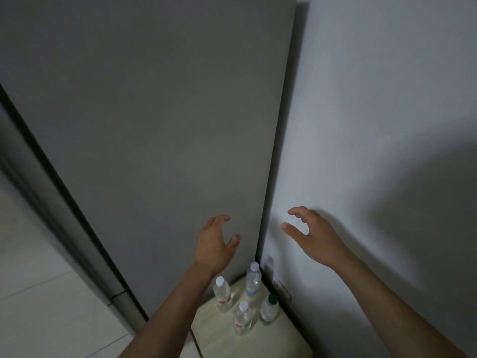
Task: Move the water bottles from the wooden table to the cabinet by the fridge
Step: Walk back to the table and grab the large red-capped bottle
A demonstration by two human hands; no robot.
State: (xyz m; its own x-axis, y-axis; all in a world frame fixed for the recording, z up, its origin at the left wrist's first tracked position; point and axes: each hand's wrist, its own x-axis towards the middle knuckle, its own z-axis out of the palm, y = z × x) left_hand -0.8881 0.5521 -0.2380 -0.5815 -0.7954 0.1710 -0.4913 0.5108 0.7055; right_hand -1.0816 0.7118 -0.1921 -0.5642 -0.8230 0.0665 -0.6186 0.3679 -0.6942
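Several clear water bottles stand upright on the pale cabinet top (222,339) in the corner between fridge and wall. One with a white cap and red label (222,294) is at the left, a blue-labelled one (253,280) at the back, another red-labelled one (242,319) in front, and a short green-capped one (269,308) at the right. My left hand (214,244) and my right hand (312,233) hover above the bottles, fingers spread, holding nothing.
The tall grey side of the fridge (154,125) rises at the left of the cabinet. A white wall (374,125) closes the right side, with a socket (281,288) low beside the cabinet. Pale floor tiles (38,293) lie at the lower left.
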